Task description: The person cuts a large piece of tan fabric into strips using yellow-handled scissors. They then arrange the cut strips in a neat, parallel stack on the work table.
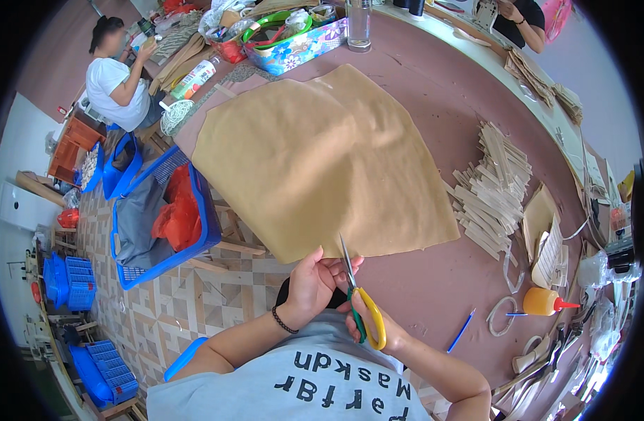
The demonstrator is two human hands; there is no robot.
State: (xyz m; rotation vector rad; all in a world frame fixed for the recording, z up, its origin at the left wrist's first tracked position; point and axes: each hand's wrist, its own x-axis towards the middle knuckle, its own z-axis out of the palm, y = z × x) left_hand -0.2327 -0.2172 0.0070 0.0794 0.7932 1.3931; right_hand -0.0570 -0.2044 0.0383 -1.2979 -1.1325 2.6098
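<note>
A large tan sheet of leather-like material (315, 154) lies over the table, its near edge hanging toward me. My left hand (313, 286) pinches that near edge, thumb at the rim and fingers partly hidden beneath. Scissors (375, 316) with one yellow and one green handle are in my right hand (378, 328), fingers through and around the handles. Their blades point away from me, and the tip lies over the sheet just beside my left fingers. The blades look close together.
On the brown table (420, 295) are a heap of pale strips (493, 186), a blue pen (461, 330) and an orange bottle with a red nozzle (546, 302). A flowered box (294, 58) and a clear tumbler (359, 28) stand behind. A blue basket (169, 261) is at left; a person (122, 81) sits beyond.
</note>
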